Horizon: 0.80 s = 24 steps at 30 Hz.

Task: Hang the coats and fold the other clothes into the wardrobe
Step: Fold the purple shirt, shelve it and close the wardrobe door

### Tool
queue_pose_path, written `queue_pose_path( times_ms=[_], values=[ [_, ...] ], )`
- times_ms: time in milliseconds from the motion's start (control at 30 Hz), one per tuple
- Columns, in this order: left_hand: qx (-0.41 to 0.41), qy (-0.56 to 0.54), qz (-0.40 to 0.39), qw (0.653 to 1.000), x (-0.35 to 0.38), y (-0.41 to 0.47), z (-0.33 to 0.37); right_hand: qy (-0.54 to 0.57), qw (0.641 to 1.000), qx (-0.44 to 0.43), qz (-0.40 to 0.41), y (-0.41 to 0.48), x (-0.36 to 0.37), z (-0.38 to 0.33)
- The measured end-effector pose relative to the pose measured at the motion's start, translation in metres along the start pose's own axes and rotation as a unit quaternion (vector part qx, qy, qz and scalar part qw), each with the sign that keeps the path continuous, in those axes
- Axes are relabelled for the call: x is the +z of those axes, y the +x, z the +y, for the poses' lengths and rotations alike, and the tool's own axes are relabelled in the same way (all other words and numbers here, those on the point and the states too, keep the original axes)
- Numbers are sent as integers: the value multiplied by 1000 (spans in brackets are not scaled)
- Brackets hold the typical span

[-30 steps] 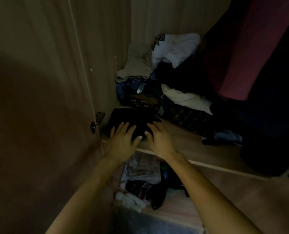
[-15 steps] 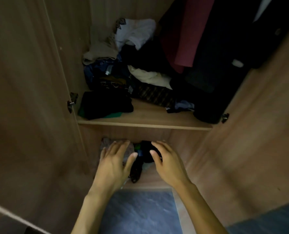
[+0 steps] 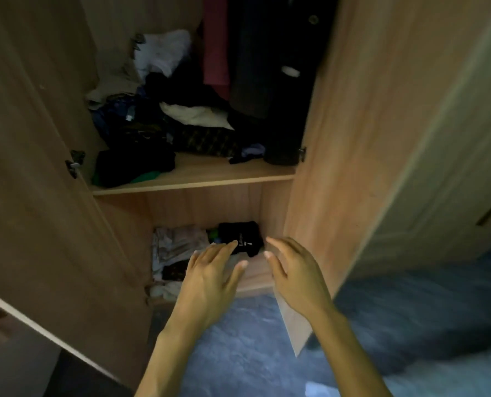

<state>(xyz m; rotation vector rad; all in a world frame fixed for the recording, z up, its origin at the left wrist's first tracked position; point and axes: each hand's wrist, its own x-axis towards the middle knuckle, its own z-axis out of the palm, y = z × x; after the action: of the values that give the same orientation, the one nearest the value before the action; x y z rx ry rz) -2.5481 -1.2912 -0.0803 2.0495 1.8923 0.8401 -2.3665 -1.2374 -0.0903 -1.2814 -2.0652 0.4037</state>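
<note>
A folded black garment (image 3: pixel 132 164) with green under it lies at the front left of the wardrobe's wooden shelf (image 3: pixel 210 174). Behind it is a heap of unfolded clothes (image 3: pixel 164 110). A maroon coat (image 3: pixel 215 41) and a dark coat (image 3: pixel 267 58) hang above on the right. In the bottom compartment lie a pale patterned garment (image 3: pixel 175 245) and a black garment (image 3: pixel 240 237). My left hand (image 3: pixel 210 279) and my right hand (image 3: pixel 296 279) hover in front of that compartment, fingers spread, holding nothing.
The left wardrobe door (image 3: pixel 32 173) and the right wardrobe door (image 3: pixel 361 138) stand open on either side of my arms. Blue carpet (image 3: pixel 238 353) covers the floor below. A hinge (image 3: pixel 73 164) sticks out at the left door's edge.
My hands left the folded black garment on the shelf and drew back and down. The view pulled away from the wardrobe, so both doors and the carpet show.
</note>
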Motion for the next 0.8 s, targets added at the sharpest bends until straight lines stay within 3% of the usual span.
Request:
queue_pose_path(
  times_ms=[233,433,633,800],
  values=[
    [104,-37,-97,989,81,-34,126,26,984,113,134,-134,-98,77],
    [224,-66,-178,956,132,-47,229,-58,944,234,225,-235,-181,112],
    [329,-120,-267,898,175,-87,307,-145,877,368,271,-339,-227,93],
    [369,-214,-386,818,204,-153,349,-218,797,483,290,-423,-242,48]
  ],
)
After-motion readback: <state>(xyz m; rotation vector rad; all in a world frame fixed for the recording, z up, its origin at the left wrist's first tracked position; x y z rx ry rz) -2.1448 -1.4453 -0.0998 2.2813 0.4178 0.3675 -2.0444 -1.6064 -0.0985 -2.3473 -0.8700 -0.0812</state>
